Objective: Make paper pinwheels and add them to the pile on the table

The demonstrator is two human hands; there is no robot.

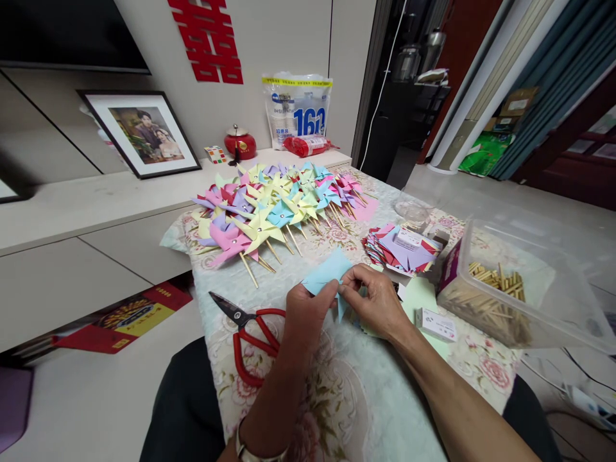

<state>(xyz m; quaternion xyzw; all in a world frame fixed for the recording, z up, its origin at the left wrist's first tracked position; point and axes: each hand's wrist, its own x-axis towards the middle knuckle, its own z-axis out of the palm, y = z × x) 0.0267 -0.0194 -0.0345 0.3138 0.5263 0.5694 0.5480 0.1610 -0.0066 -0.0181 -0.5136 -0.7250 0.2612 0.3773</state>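
Note:
A light blue paper square (326, 272) is held just above the flowered tablecloth (366, 398). My left hand (308, 313) pinches its near edge from the left. My right hand (374, 301) pinches the same edge from the right, fingers closed on a folded corner. Red-handled scissors (250, 333) lie open on the cloth just left of my left hand. Several finished paper pinwheels (274, 208) on wooden sticks are spread in rows at the far end of the table.
A stack of coloured paper squares (402, 250) lies right of the pinwheels. A clear plastic tub (524, 289) holds wooden sticks at the right. A small white box (436, 324) lies by my right wrist. A framed photo (144, 131) leans on the sideboard.

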